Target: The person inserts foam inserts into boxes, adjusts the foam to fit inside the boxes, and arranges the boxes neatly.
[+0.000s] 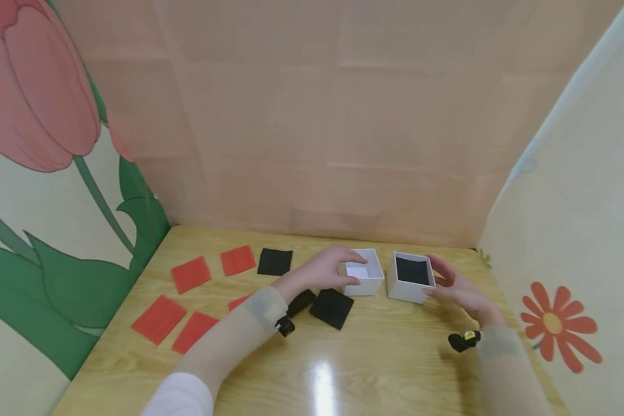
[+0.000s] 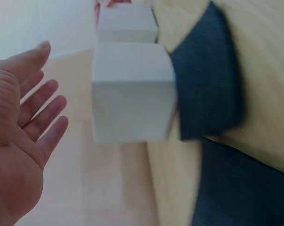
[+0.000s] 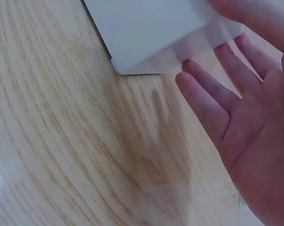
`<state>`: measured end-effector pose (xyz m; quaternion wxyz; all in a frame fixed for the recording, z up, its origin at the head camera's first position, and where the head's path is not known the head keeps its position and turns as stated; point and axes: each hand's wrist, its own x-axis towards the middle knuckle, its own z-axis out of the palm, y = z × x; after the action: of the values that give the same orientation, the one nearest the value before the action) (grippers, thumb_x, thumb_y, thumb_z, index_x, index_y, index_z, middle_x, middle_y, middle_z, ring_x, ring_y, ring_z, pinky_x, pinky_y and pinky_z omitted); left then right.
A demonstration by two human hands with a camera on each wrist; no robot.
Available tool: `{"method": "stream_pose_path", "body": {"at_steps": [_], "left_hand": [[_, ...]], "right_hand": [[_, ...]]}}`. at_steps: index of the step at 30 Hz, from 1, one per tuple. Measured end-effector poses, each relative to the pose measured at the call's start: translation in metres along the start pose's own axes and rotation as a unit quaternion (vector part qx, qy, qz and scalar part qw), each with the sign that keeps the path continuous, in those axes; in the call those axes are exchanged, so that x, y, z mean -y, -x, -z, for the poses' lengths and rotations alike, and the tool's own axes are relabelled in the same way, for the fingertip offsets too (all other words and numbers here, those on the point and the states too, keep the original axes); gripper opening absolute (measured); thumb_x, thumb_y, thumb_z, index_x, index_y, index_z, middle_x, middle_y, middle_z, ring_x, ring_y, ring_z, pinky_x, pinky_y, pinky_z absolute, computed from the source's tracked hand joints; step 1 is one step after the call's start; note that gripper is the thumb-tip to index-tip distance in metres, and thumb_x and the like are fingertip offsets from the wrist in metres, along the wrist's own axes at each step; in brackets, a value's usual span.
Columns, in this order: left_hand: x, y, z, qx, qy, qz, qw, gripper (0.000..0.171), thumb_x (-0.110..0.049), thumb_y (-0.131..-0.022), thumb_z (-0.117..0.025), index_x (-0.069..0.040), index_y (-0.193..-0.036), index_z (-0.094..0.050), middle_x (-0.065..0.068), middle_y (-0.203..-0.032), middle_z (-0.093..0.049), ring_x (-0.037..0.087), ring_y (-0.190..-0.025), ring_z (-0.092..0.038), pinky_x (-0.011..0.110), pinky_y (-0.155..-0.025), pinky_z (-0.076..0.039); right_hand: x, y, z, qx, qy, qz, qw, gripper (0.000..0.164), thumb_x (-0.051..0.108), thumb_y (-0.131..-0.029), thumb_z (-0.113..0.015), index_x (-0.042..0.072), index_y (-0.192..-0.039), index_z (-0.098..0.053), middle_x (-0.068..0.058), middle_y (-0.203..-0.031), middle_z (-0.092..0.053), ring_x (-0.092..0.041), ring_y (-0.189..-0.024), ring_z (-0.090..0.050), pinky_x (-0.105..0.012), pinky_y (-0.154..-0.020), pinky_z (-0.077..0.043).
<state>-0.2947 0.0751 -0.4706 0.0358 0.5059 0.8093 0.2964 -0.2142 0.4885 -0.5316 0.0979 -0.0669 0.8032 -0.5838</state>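
Observation:
My left hand [image 1: 327,268] reaches over the left side of a small white box [image 1: 364,288] whose inside shows white. Thumb and fingers are spread apart; in the left wrist view the hand [image 2: 19,141] stands beside the box with a gap between them. A second white box [image 1: 405,293] stands to the right, with a black fabric square [image 1: 412,270] inside it. My right hand [image 1: 463,293] is at this box's right side, thumb by the front corner. Its fingers [image 3: 205,106] are fairly straight, with the tips along the box wall in the right wrist view.
Black squares [image 1: 275,262] [image 1: 331,309] lie left of the boxes, one partly behind my left wrist. Several red squares [image 1: 159,319] are spread over the left of the wooden table [image 1: 395,358]. A brown backdrop [image 1: 333,144] rises behind, with painted panels at both sides.

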Motion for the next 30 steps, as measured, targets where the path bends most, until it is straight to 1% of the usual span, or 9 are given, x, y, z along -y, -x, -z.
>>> {"method": "stream_pose_path", "body": {"at_steps": [6, 8, 11, 15, 18, 21, 23, 26, 30], "left_hand": [[0.021, 0.044, -0.008, -0.007, 0.018, 0.020, 0.9996, 0.048, -0.031, -0.096, -0.083, -0.012, -0.139, -0.071, 0.003, -0.142, -0.068, 0.022, -0.135, -0.060, 0.039, -0.116, -0.044], [0.026, 0.054, -0.012, 0.004, 0.021, 0.026, 0.9994, 0.050, -0.031, -0.096, -0.084, -0.010, -0.139, -0.071, 0.004, -0.142, -0.067, 0.022, -0.135, -0.059, 0.039, -0.116, -0.043], [0.031, 0.065, -0.015, 0.036, 0.010, 0.043, 0.9984, 0.059, -0.035, -0.096, -0.084, -0.010, -0.146, -0.066, 0.003, -0.148, -0.063, 0.022, -0.141, -0.055, 0.041, -0.118, -0.041], [0.035, 0.071, -0.021, 0.089, -0.023, 0.054, 0.9944, 0.075, -0.040, -0.093, -0.086, -0.011, -0.155, -0.057, 0.003, -0.158, -0.055, 0.023, -0.148, -0.047, 0.040, -0.121, -0.037], [0.037, 0.070, -0.025, 0.124, -0.048, 0.046, 0.9900, 0.083, -0.041, -0.090, -0.088, -0.010, -0.158, -0.052, 0.004, -0.161, -0.050, 0.023, -0.150, -0.044, 0.037, -0.122, -0.035], [0.037, 0.070, -0.030, 0.149, -0.058, 0.038, 0.9864, 0.087, -0.039, -0.088, -0.091, -0.008, -0.159, -0.051, 0.006, -0.162, -0.048, 0.024, -0.152, -0.041, 0.035, -0.123, -0.032], [0.036, 0.070, -0.033, 0.159, -0.057, 0.040, 0.9848, 0.090, -0.037, -0.087, -0.091, -0.007, -0.160, -0.049, 0.006, -0.164, -0.046, 0.024, -0.153, -0.038, 0.035, -0.124, -0.031], [0.037, 0.071, -0.034, 0.161, -0.058, 0.047, 0.9841, 0.093, -0.037, -0.085, -0.093, -0.007, -0.161, -0.047, 0.006, -0.165, -0.044, 0.023, -0.155, -0.036, 0.034, -0.124, -0.030], [0.039, 0.071, -0.036, 0.156, -0.062, 0.056, 0.9842, 0.093, -0.038, -0.085, -0.093, -0.009, -0.161, -0.047, 0.005, -0.166, -0.043, 0.023, -0.155, -0.035, 0.033, -0.123, -0.032]], "right_hand": [[0.000, -0.004, 0.001, 0.006, 0.010, -0.002, 1.000, 0.101, 0.004, -0.095, -0.080, 0.006, -0.171, -0.015, -0.025, -0.175, -0.013, -0.060, -0.153, -0.021, -0.015, -0.098, -0.046], [0.000, -0.005, 0.002, 0.007, 0.015, -0.004, 1.000, 0.100, 0.005, -0.094, -0.080, 0.006, -0.171, -0.015, -0.024, -0.175, -0.014, -0.059, -0.153, -0.020, -0.015, -0.098, -0.044], [-0.001, -0.004, 0.004, 0.007, 0.028, -0.005, 1.000, 0.101, 0.008, -0.095, -0.080, 0.006, -0.172, -0.014, -0.024, -0.176, -0.013, -0.059, -0.154, -0.020, -0.013, -0.098, -0.043], [-0.004, -0.003, 0.006, 0.007, 0.028, -0.002, 1.000, 0.101, 0.008, -0.096, -0.079, 0.005, -0.172, -0.012, -0.024, -0.176, -0.011, -0.059, -0.154, -0.019, -0.012, -0.098, -0.043], [-0.005, -0.004, 0.007, 0.009, 0.017, 0.003, 1.000, 0.097, 0.005, -0.096, -0.078, 0.005, -0.171, -0.015, -0.025, -0.175, -0.013, -0.058, -0.153, -0.021, -0.014, -0.099, -0.044], [-0.006, -0.005, 0.007, 0.012, 0.018, 0.004, 1.000, 0.095, 0.005, -0.096, -0.078, 0.005, -0.171, -0.018, -0.026, -0.175, -0.015, -0.055, -0.152, -0.026, -0.017, -0.099, -0.047], [-0.007, -0.005, 0.006, 0.013, 0.012, -0.001, 1.000, 0.095, 0.005, -0.096, -0.078, 0.006, -0.171, -0.019, -0.025, -0.175, -0.015, -0.053, -0.151, -0.030, -0.018, -0.099, -0.048], [-0.008, -0.005, 0.005, 0.013, 0.010, -0.005, 1.000, 0.095, 0.005, -0.097, -0.078, 0.006, -0.171, -0.018, -0.024, -0.175, -0.014, -0.051, -0.150, -0.031, -0.020, -0.100, -0.049], [-0.009, -0.004, 0.007, 0.008, 0.013, -0.003, 1.000, 0.095, 0.005, -0.097, -0.078, 0.006, -0.171, -0.018, -0.025, -0.175, -0.014, -0.055, -0.149, -0.030, -0.019, -0.099, -0.049]]}}
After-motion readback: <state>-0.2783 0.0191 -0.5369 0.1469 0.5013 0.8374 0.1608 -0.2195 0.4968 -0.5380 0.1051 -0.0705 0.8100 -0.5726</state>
